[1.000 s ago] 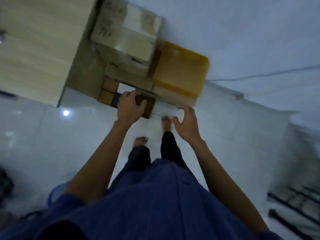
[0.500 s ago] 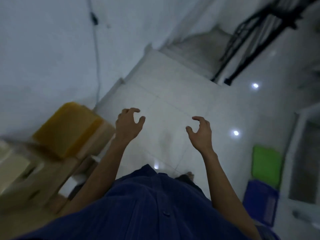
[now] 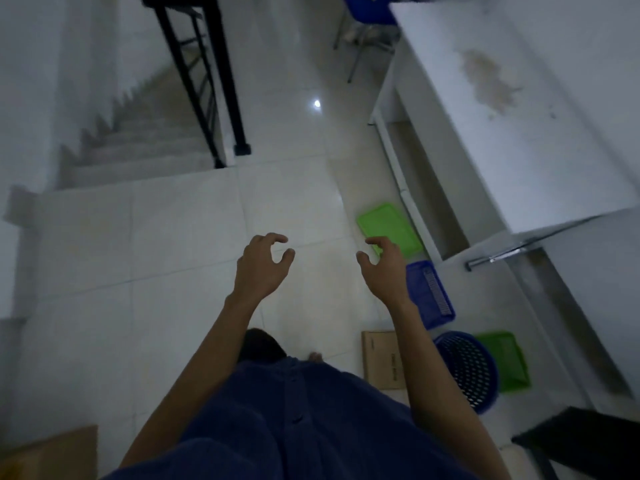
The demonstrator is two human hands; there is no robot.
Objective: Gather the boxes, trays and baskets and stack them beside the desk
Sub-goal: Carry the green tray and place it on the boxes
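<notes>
Head view: left hand (image 3: 263,268) and right hand (image 3: 384,271) hang empty, fingers loosely curled, seemingly fetching more; next calls for stooping to the green tray (image 3: 388,225) on the floor (image 3: 173,237) beside the desk (image 3: 519,133).

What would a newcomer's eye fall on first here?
The left hand and right hand hang empty mid-frame, fingers loosely curled, above the pale floor. To the right, beside the white table, bright colours lie on the floor: a green tray, a blue tray, a round blue basket and a second green tray.
</notes>
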